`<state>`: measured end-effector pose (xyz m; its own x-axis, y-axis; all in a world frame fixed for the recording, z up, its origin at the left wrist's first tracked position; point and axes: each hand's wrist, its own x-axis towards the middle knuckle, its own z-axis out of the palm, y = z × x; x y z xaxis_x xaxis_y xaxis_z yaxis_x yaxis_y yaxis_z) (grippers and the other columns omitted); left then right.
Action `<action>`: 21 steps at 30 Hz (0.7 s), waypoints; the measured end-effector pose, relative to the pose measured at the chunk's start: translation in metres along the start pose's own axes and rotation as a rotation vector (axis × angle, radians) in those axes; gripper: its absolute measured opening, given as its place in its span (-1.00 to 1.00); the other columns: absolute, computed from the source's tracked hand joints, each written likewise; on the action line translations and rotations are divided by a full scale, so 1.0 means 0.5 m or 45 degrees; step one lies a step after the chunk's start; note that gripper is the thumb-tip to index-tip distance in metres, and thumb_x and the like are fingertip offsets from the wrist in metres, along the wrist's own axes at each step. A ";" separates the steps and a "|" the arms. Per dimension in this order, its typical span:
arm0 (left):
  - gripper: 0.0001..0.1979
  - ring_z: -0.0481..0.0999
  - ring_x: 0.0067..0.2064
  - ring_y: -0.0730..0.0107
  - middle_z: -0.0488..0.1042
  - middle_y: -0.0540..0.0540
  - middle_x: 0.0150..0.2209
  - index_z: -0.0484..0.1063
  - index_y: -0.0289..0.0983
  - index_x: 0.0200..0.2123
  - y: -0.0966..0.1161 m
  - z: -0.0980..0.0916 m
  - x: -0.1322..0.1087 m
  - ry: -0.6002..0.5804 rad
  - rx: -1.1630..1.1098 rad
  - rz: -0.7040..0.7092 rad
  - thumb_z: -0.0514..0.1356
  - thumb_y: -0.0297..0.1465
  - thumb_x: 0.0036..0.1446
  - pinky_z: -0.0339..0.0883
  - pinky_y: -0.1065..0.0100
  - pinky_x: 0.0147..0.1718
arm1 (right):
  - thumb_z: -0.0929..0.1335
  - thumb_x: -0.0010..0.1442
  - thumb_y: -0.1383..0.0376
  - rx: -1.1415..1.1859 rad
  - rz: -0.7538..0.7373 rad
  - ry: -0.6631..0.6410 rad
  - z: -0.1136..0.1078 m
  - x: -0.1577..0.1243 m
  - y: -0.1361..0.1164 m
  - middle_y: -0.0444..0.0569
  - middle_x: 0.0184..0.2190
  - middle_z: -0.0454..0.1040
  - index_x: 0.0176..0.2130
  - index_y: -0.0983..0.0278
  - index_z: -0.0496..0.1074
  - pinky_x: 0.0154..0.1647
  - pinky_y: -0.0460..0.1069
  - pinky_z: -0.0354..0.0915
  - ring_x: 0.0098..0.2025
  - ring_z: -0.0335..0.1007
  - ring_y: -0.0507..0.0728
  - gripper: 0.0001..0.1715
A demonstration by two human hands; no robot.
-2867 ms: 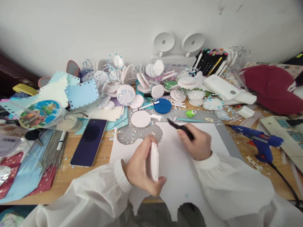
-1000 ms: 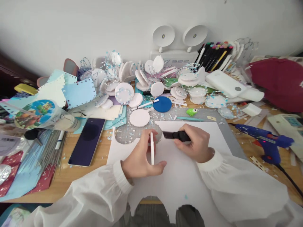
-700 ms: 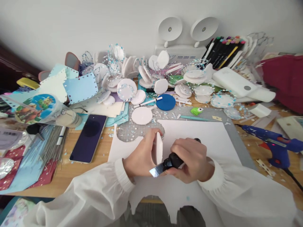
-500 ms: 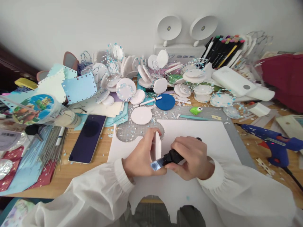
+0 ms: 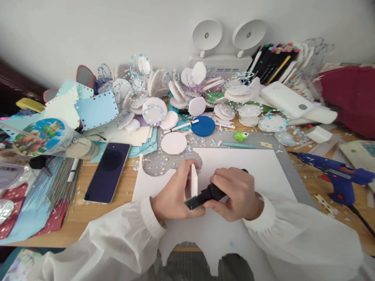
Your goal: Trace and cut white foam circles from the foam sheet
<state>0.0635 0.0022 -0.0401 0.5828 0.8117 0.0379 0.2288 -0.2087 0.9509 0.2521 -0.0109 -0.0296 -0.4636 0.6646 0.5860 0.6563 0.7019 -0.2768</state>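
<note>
My left hand [image 5: 175, 193] grips a white foam disc [image 5: 193, 181], held on edge so its thin rim faces up and toward me. In my right hand [image 5: 234, 193] is a black utility knife [image 5: 215, 192], its blade pointing left across the lower end of the disc's rim, close to my left fingers. Whether the blade touches the foam I cannot tell. Both hands are over a large white foam sheet [image 5: 249, 168] with rounded cutouts along its edges. Just beyond the sheet lie another white disc [image 5: 174, 143] and a blue round lid-like disc [image 5: 203, 126].
A phone [image 5: 107, 171] and thin wires [image 5: 66, 191] lie left. On the right rests a blue glue gun [image 5: 336, 169] with its cord. Decorated foam discs pile along the back, before a twin-headed lamp [image 5: 222, 64]. A grey cutting mat [image 5: 293, 171] shows under the sheet.
The knife blade has changed from bright to dark as its angle shifted slightly. Both hands keep their grips, and the whole view has moved a little to the left.
</note>
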 end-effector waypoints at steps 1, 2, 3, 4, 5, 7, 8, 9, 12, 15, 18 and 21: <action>-0.30 0.24 -0.38 0.42 0.21 -0.03 -0.27 0.02 -0.19 -0.03 -0.001 0.000 0.000 -0.003 0.023 0.024 0.29 -0.34 -0.25 0.21 0.34 -0.46 | 0.10 0.29 -0.07 0.004 -0.002 -0.007 0.000 0.000 -0.002 -0.09 -0.65 0.24 -0.54 0.28 0.33 -0.54 -0.01 -0.01 -0.61 0.06 0.04 -0.37; -0.29 0.25 -0.35 0.39 0.21 -0.04 -0.26 0.03 -0.20 -0.03 -0.003 -0.001 0.001 -0.006 0.044 0.048 0.31 -0.31 -0.26 0.23 0.32 -0.43 | 0.10 0.29 -0.07 0.008 -0.005 -0.014 0.001 0.000 -0.004 -0.09 -0.65 0.24 -0.54 0.28 0.33 -0.54 -0.01 -0.01 -0.61 0.07 0.04 -0.37; -0.28 0.25 -0.33 0.36 0.22 -0.05 -0.25 0.04 -0.20 -0.04 -0.006 -0.002 0.002 -0.007 0.058 0.069 0.32 -0.28 -0.26 0.24 0.31 -0.41 | 0.10 0.29 -0.07 0.010 -0.009 -0.021 0.002 0.000 -0.007 -0.08 -0.65 0.24 -0.55 0.28 0.33 -0.54 -0.01 -0.01 -0.61 0.07 0.04 -0.36; -0.28 0.25 -0.31 0.34 0.22 -0.07 -0.24 0.05 -0.20 -0.04 -0.008 -0.002 0.002 -0.009 0.066 0.083 0.33 -0.24 -0.27 0.25 0.29 -0.39 | 0.09 0.29 -0.07 0.010 -0.011 -0.023 0.003 0.000 -0.009 -0.08 -0.65 0.24 -0.55 0.28 0.32 -0.54 -0.01 0.00 -0.61 0.08 0.04 -0.36; -0.28 0.25 -0.31 0.33 0.22 -0.07 -0.24 0.05 -0.21 -0.05 -0.010 -0.002 0.002 -0.010 0.068 0.088 0.33 -0.23 -0.27 0.25 0.29 -0.38 | 0.09 0.29 -0.07 0.009 -0.012 -0.018 0.005 0.000 -0.010 -0.08 -0.65 0.25 -0.55 0.28 0.32 -0.54 -0.01 0.00 -0.61 0.08 0.04 -0.35; -0.29 0.24 -0.34 0.37 0.21 -0.05 -0.25 0.04 -0.21 -0.04 -0.012 0.000 0.001 -0.007 0.059 0.072 0.32 -0.26 -0.26 0.24 0.31 -0.41 | 0.10 0.29 -0.07 0.006 -0.005 0.005 0.007 0.000 -0.009 -0.07 -0.65 0.27 -0.55 0.27 0.33 -0.54 -0.01 0.01 -0.60 0.10 0.05 -0.36; -0.29 0.23 -0.36 0.39 0.20 -0.04 -0.27 0.04 -0.21 -0.04 -0.011 0.002 0.000 -0.003 0.051 0.061 0.31 -0.28 -0.26 0.23 0.33 -0.44 | 0.10 0.29 -0.08 0.003 0.000 0.015 0.009 -0.001 -0.007 -0.06 -0.64 0.28 -0.55 0.27 0.33 -0.53 -0.01 0.01 -0.60 0.11 0.05 -0.36; -0.31 0.22 -0.38 0.42 0.19 -0.02 -0.28 0.03 -0.21 -0.04 -0.010 0.004 -0.001 0.006 0.042 0.050 0.30 -0.31 -0.26 0.21 0.34 -0.47 | 0.11 0.29 -0.08 -0.001 0.007 0.023 0.009 -0.001 -0.004 -0.05 -0.64 0.30 -0.54 0.27 0.33 -0.53 0.00 0.02 -0.59 0.12 0.05 -0.36; -0.37 0.21 -0.40 0.45 0.16 0.01 -0.31 0.02 -0.20 -0.07 -0.002 0.010 -0.002 0.034 0.003 0.030 0.25 -0.39 -0.23 0.19 0.38 -0.49 | 0.11 0.28 -0.10 -0.014 0.029 0.035 0.012 -0.003 0.007 -0.05 -0.64 0.31 -0.53 0.28 0.34 -0.53 0.00 0.03 -0.59 0.13 0.05 -0.36; -0.44 0.21 -0.36 0.46 0.16 0.00 -0.29 0.02 -0.19 -0.09 0.010 0.012 -0.002 0.018 -0.068 0.028 0.23 -0.42 -0.17 0.22 0.37 -0.43 | 0.12 0.28 -0.09 -0.009 0.058 0.036 0.014 -0.004 0.013 -0.05 -0.63 0.30 -0.52 0.29 0.33 -0.52 -0.02 0.05 -0.59 0.15 0.05 -0.38; -0.48 0.23 -0.33 0.46 0.16 0.00 -0.25 0.03 -0.18 -0.11 0.016 0.010 -0.003 -0.032 -0.163 0.033 0.22 -0.44 -0.14 0.25 0.36 -0.37 | 0.13 0.27 -0.09 0.003 0.076 0.033 0.016 -0.005 0.013 -0.05 -0.63 0.30 -0.52 0.29 0.32 -0.52 -0.03 0.06 -0.59 0.16 0.05 -0.38; -0.45 0.27 -0.37 0.50 0.16 0.00 -0.22 0.02 -0.16 -0.09 0.013 0.010 -0.008 -0.106 -0.306 0.004 0.23 -0.46 -0.13 0.26 0.37 -0.41 | 0.12 0.27 -0.11 -0.007 0.079 0.050 0.018 -0.006 0.013 -0.06 -0.64 0.30 -0.51 0.28 0.33 -0.52 -0.03 0.06 -0.59 0.15 0.04 -0.37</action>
<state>0.0665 -0.0049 -0.0355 0.6478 0.7614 0.0250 0.0406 -0.0673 0.9969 0.2526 -0.0059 -0.0402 -0.3985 0.6960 0.5973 0.6863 0.6583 -0.3093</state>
